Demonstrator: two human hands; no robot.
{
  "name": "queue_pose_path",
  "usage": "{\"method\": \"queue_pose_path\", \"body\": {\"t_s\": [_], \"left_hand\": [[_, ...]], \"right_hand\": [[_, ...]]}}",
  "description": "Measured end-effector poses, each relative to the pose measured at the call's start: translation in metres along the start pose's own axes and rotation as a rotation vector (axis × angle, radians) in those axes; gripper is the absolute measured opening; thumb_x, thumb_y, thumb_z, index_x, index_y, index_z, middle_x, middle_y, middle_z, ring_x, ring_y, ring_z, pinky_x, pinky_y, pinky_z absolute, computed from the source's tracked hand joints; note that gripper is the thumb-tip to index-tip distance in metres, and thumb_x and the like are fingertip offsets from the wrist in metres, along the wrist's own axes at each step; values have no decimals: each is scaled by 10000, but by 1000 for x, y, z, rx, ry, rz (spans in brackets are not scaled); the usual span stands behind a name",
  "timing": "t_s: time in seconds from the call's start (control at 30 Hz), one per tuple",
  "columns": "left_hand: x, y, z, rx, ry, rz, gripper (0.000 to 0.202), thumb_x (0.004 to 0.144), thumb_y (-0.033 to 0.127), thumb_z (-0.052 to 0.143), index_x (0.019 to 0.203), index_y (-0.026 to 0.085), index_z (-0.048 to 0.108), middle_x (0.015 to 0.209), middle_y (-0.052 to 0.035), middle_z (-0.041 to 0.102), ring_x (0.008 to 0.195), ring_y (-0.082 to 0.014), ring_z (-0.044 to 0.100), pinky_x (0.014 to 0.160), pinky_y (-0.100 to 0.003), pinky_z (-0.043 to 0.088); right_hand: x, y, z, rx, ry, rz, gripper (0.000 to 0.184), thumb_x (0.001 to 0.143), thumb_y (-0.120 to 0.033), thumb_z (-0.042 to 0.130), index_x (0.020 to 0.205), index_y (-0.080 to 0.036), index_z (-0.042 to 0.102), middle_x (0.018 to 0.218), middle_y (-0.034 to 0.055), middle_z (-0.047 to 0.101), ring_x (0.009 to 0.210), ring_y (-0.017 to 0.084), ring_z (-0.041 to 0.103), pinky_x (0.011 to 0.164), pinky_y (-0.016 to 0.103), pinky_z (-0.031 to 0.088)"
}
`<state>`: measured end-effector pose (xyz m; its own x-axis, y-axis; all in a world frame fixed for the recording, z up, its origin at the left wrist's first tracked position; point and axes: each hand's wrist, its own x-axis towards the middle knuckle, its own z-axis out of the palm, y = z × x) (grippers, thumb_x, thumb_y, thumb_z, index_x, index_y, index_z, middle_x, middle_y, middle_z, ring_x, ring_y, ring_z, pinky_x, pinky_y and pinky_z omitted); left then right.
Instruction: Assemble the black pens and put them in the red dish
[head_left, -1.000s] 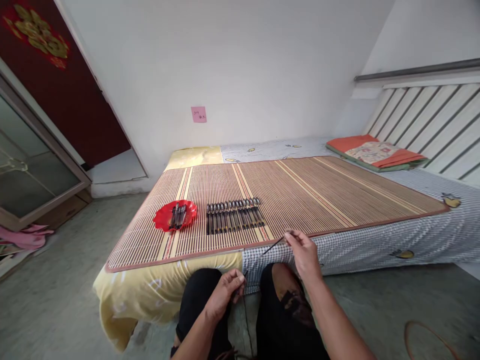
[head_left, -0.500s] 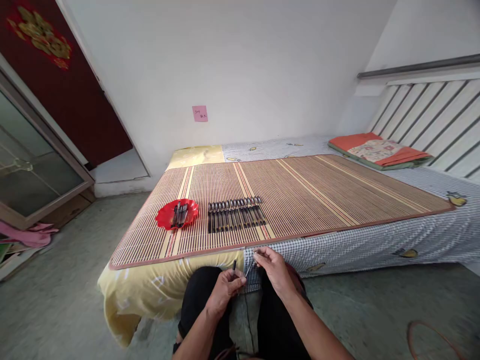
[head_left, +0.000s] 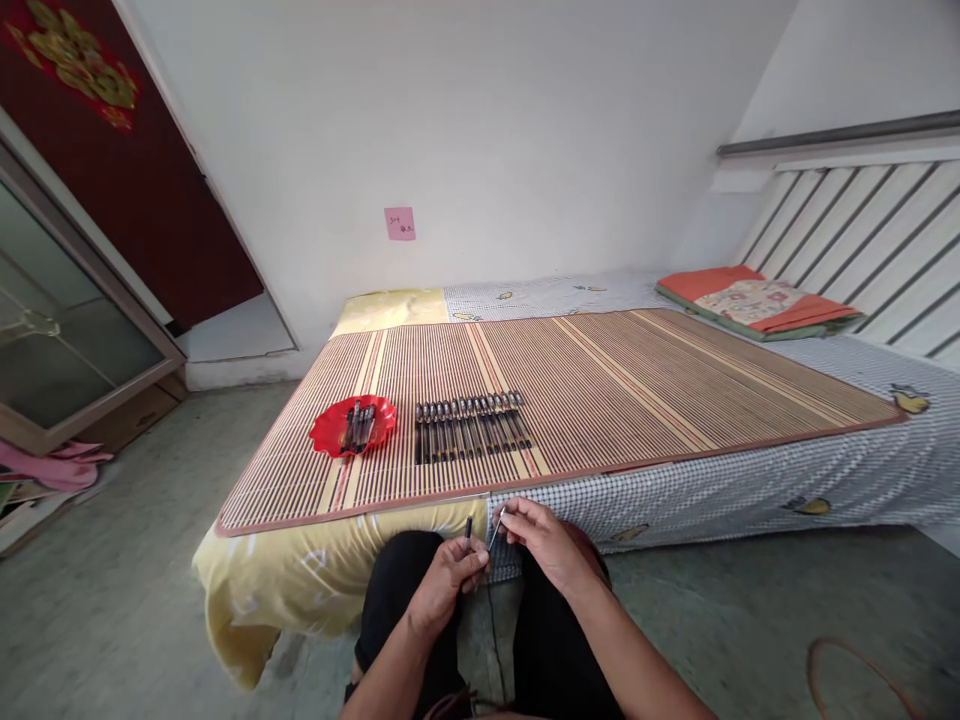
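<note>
The left hand (head_left: 448,580) is closed, fingers and thumb gripping a black pen part (head_left: 469,527) that sticks up between them. Just beside it at 1 o'clock, the right hand (head_left: 523,525) pinches the upper end of a slim rod (head_left: 496,530), which slants down to the left fingertips; whether it enters anything there, I cannot tell. Both hands are above the person's black-trousered knees (head_left: 405,575), at the near edge of a bed.

Directly ahead at 12 o'clock, a row of black pens (head_left: 471,430) lies side by side on a striped slatted mat (head_left: 637,380), caps pointing away. At 10 o'clock, near the row's left end, a red scalloped dish (head_left: 322,432) holds a small bunch of pens (head_left: 359,424). Far off at 2 o'clock rests a folded orange-and-green quilt (head_left: 750,300) on the checked sheet (head_left: 735,510). Between 11 and 12, a pink note (head_left: 400,224) is stuck to the wall (head_left: 525,150).
</note>
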<state>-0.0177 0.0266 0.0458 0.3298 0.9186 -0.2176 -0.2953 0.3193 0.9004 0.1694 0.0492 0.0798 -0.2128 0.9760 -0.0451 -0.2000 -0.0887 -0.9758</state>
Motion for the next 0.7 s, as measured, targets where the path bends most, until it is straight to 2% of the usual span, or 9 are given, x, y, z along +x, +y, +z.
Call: {"method": "queue_pose_path", "body": {"t_s": [0.27,0.4,0.47,0.5,0.57,0.63,0.7], "left_hand": [[2,-5,-1,17,42,20,452,679,528,883,751,143,657,577,65,502,465,-48,322,471,-222,211],[1,-4,3,44,48,52,508,825,652,701,726,158,641,619,21,549,523,-94,407,487,-230,281],[-1,-2,4,73,38,82,510,833,660,687,709,166,647,617,16,560,557,-117,437,521,-242,341],[-2,-1,4,112,31,112,495,837,649,690,719,169,666,636,6,586,594,-135,473,567,-256,394],[-6,0,4,235,16,183,458,876,627,660,811,179,728,748,-32,676,756,-203,582,749,-312,492],[-10,-1,2,354,12,240,466,930,620,586,953,191,767,918,-75,743,996,-278,630,956,-381,492],[-13,-5,-1,392,29,247,487,939,619,570,1050,190,773,1030,-103,760,1160,-321,612,1069,-418,453]], "right_hand": [[3,12,20,-88,198,-107,406,790,-590,748,851,-194,683,729,13,653,618,154,562,594,282,478],[5,17,27,-165,213,-133,333,834,-524,693,828,-194,654,666,-13,595,575,149,530,557,276,450],[7,19,29,-244,177,-122,263,831,-456,677,788,-200,634,646,-15,590,574,156,535,556,278,435],[8,20,30,-289,158,-126,224,826,-417,668,772,-202,630,650,-10,602,588,163,551,575,283,440],[10,21,31,-362,136,-145,163,820,-352,645,751,-206,625,675,4,633,629,177,584,624,296,457],[11,21,33,-399,133,-149,134,822,-319,622,745,-210,617,671,3,634,638,180,589,643,300,460],[12,21,34,-401,129,-124,124,828,-310,611,748,-214,609,639,-10,611,608,173,575,623,294,453]]}}
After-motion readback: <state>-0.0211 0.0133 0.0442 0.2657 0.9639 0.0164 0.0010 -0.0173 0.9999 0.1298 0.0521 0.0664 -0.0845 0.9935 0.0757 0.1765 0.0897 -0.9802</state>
